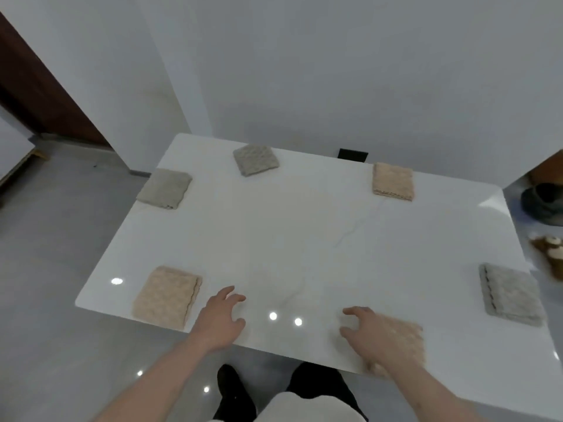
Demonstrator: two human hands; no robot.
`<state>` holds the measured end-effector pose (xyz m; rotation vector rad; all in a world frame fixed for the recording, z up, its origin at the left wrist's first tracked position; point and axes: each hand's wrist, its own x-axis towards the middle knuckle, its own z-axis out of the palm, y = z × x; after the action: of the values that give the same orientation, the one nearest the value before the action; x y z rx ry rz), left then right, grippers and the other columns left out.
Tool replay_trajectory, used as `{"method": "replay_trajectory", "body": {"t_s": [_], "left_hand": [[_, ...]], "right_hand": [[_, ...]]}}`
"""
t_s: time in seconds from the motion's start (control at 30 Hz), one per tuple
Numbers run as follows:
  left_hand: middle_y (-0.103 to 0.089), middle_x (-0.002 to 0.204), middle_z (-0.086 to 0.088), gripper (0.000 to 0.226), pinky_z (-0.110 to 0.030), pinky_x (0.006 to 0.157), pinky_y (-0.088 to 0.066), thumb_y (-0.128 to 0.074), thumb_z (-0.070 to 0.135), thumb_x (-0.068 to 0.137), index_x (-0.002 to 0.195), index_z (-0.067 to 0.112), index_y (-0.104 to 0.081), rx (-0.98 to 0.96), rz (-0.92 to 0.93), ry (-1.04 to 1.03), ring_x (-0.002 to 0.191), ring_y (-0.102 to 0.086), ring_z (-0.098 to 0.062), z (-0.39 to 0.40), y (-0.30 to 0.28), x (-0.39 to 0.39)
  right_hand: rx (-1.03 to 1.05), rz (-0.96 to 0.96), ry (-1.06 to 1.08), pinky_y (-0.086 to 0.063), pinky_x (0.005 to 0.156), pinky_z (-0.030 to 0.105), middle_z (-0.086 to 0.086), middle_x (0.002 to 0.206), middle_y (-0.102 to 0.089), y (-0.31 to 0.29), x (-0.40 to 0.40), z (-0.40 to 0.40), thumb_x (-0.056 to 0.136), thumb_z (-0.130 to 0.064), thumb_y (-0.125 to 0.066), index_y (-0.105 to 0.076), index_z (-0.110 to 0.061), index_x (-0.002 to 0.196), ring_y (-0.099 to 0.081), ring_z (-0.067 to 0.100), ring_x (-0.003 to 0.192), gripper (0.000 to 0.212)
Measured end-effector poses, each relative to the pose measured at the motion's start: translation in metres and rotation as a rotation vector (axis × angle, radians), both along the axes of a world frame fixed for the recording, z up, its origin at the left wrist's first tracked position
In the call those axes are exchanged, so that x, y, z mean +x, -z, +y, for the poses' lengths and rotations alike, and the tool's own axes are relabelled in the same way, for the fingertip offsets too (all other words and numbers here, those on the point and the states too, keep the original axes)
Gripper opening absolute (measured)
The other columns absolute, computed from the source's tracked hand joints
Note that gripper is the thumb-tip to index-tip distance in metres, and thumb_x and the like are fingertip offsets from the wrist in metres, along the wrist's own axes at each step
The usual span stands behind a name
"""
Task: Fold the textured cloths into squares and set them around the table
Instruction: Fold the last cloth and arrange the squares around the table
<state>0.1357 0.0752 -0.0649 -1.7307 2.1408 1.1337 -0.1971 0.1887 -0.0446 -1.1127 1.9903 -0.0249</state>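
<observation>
Several folded textured cloths lie around the white table [304, 233]. A beige one [166, 295] sits at the near left, a grey one [164, 188] at the far left, another grey one [256, 159] at the back, a beige one [393, 181] at the back right, and a grey one [510, 293] at the near right. My left hand [221, 319] hovers open over the near edge, holding nothing. My right hand [370, 336] is spread, fingers apart, over a blurred beige cloth [405, 338] at the near edge; whether it touches the cloth is unclear.
A white wall stands right behind the table, with a black object [352, 155] at its far edge. A dark shoe [543, 204] and a brown plush toy [550, 254] lie on the floor to the right. My legs and a dark shoe [234, 388] show below the near edge.
</observation>
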Motion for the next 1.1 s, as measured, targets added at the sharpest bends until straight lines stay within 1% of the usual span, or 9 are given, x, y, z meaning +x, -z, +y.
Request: {"method": "replay_trajectory", "body": {"t_s": [0.1, 0.2, 0.3, 0.43, 0.6, 0.7, 0.83, 0.97, 1.1], "left_hand": [[-0.022, 0.164, 0.010, 0.054, -0.032, 0.118, -0.028, -0.060, 0.034, 0.092, 0.144, 0.036, -0.047, -0.035, 0.035, -0.012, 0.148, -0.027, -0.017, -0.026, -0.012, 0.037], [-0.023, 0.164, 0.008, 0.055, -0.032, 0.119, -0.027, -0.061, 0.033, 0.091, 0.145, 0.034, -0.048, -0.027, 0.028, -0.040, 0.148, -0.027, -0.017, -0.046, -0.017, 0.073], [-0.027, 0.163, 0.005, 0.057, -0.031, 0.119, -0.028, -0.063, 0.033, 0.089, 0.144, 0.031, -0.050, -0.064, 0.015, -0.097, 0.147, -0.031, -0.018, -0.059, -0.019, 0.108], [-0.028, 0.162, 0.008, 0.058, -0.034, 0.116, -0.032, -0.064, 0.032, 0.087, 0.143, 0.033, -0.050, -0.077, -0.038, -0.163, 0.143, -0.036, -0.021, -0.068, -0.027, 0.158], [-0.023, 0.162, 0.016, 0.055, -0.035, 0.117, -0.032, -0.062, 0.032, 0.091, 0.144, 0.037, -0.048, -0.104, -0.014, -0.245, 0.145, -0.029, -0.015, -0.090, -0.035, 0.224], [-0.023, 0.158, 0.020, 0.055, -0.032, 0.116, -0.032, -0.061, 0.036, 0.088, 0.142, 0.036, -0.050, -0.133, 0.033, -0.239, 0.146, -0.029, -0.014, -0.116, -0.038, 0.270], [-0.025, 0.163, 0.008, 0.054, -0.024, 0.119, -0.022, -0.064, 0.029, 0.093, 0.145, 0.032, -0.048, -0.163, 0.062, -0.202, 0.148, -0.026, -0.014, -0.158, -0.039, 0.337], [-0.030, 0.162, 0.002, 0.054, -0.029, 0.121, -0.025, -0.066, 0.029, 0.090, 0.143, 0.030, -0.052, -0.164, 0.056, -0.117, 0.144, -0.036, -0.017, -0.199, -0.047, 0.416], [-0.030, 0.162, 0.002, 0.060, -0.026, 0.120, -0.024, -0.059, 0.039, 0.084, 0.143, 0.033, -0.052, -0.136, 0.008, -0.014, 0.147, -0.032, -0.018, -0.238, -0.060, 0.484]], "right_hand": [[-0.071, -0.120, -0.059, -0.036, 0.103, 0.020, -0.010, 0.147, -0.041, -0.016, 0.062, -0.027, 0.092, -0.036, -0.063, -0.050, -0.029, 0.140, -0.048, 0.008, 0.126, 0.051], [-0.098, -0.196, -0.107, -0.034, 0.101, 0.017, -0.013, 0.146, -0.041, -0.022, 0.109, -0.060, 0.091, -0.037, -0.062, -0.051, -0.029, 0.139, -0.046, 0.004, 0.126, 0.051], [-0.118, -0.241, -0.202, -0.035, 0.097, 0.016, -0.013, 0.147, -0.038, -0.021, 0.148, -0.098, 0.092, -0.037, -0.060, -0.049, -0.029, 0.141, -0.048, 0.004, 0.120, 0.051], [-0.117, -0.226, -0.287, -0.035, 0.100, 0.018, -0.006, 0.152, -0.034, -0.018, 0.198, -0.141, 0.092, -0.036, -0.060, -0.044, -0.025, 0.146, -0.047, 0.013, 0.131, 0.057], [-0.147, -0.225, -0.331, -0.036, 0.107, 0.022, -0.006, 0.154, -0.031, -0.027, 0.261, -0.188, 0.093, -0.034, -0.060, -0.041, -0.024, 0.149, -0.043, 0.013, 0.136, 0.060], [-0.164, -0.201, -0.314, -0.034, 0.111, 0.024, -0.004, 0.156, -0.029, -0.025, 0.303, -0.216, 0.092, -0.034, -0.062, -0.039, -0.023, 0.150, -0.040, 0.015, 0.139, 0.063], [-0.182, -0.177, -0.272, -0.037, 0.106, 0.022, -0.002, 0.156, -0.027, -0.023, 0.375, -0.253, 0.091, -0.033, -0.062, -0.038, -0.022, 0.150, -0.041, 0.016, 0.138, 0.064], [-0.174, -0.146, -0.217, -0.034, 0.110, 0.023, 0.001, 0.157, -0.026, -0.021, 0.455, -0.278, 0.092, -0.031, -0.062, -0.037, -0.021, 0.151, -0.039, 0.017, 0.140, 0.065], [-0.171, -0.150, -0.124, -0.032, 0.111, 0.023, 0.000, 0.158, -0.024, -0.028, 0.518, -0.291, 0.092, -0.032, -0.062, -0.036, -0.022, 0.151, -0.038, 0.016, 0.141, 0.066]]}}
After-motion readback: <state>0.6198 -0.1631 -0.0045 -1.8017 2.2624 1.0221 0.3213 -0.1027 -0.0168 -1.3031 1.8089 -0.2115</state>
